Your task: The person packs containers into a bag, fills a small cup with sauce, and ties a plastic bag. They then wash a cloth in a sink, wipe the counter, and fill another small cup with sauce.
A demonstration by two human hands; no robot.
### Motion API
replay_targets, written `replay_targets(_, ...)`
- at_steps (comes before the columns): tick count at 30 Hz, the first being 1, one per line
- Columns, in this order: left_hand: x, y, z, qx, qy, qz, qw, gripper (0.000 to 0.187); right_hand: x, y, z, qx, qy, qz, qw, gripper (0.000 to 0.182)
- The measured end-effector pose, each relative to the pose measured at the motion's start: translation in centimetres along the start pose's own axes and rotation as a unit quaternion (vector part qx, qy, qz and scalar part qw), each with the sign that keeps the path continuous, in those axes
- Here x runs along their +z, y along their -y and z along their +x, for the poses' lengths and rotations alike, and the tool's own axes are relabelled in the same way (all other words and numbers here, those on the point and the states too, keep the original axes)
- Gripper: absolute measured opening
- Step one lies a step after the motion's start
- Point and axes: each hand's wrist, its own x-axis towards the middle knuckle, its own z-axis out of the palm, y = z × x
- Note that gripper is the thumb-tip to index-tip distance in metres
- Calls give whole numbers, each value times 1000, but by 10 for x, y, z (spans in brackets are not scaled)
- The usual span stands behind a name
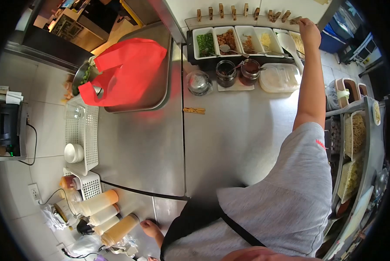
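Observation:
My right hand (309, 34) reaches to the far right, its fingers closed on a wooden clothespin (295, 20) at the end of a row. Several more clothespins (234, 13), with dark marks, stand clipped along a clear upright edge behind the food trays. Down at the bottom, my left hand (150, 228) is curled closed beside a squeeze bottle (120, 229) and holds nothing I can see. Two more wooden clothespins (194, 110) lie together on the steel counter (234, 143).
White trays (205, 43) hold chopped toppings. Before them stand two dark sauce jars (250, 72) with spoons and a clear lidded box (280, 78). A red bag (132, 71) lies on a metal tray (162, 98). A white basket (92, 143) lines the left edge; shelves (364, 130) stand right.

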Motion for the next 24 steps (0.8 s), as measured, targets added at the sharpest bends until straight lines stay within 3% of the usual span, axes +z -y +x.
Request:
replay_targets(10,-1,-2,0,-18,17,-4,1000,17,22,6,23,-23,127,-46,991,27)
replay_targets(12,9,10,1,-8,15,-3,1000,17,23,4,32,-49,149,-114,981,36)
replay_targets(14,6,15,1,-8,14,2,1000,16,-17,52,-2,-68,-18,-87,994,40)
replay_targets(16,2,5,0,-23,19,0,1000,16,-41,96,-32,-55,54,20,997,35)
replay_targets(17,4,0,0,-33,21,-3,999,16,-24,107,-57,-146,31,187,971,28)
replay_targets(18,1,-1,0,-41,25,-2,999,15,-15,131,-102,-148,176,307,924,25)
replay_targets(19,-1,-1,0,-47,29,-2,998,15,-38,169,-156,-108,321,344,876,24)
replay_targets(20,-2,-1,-1,-46,25,-1,999,15,-55,198,-181,-296,424,186,835,27)
replay_targets(21,-3,-3,-2,-44,21,-1,999,14,-32,199,-228,-333,462,188,800,33)
replay_targets(22,-2,-3,-1,-41,16,-1,999,14,-29,212,-255,-336,522,88,779,39)
replay_targets(24,2,4,-3,-20,3,-24,1000,13,-18,219,-288,-286,524,89,798,36)
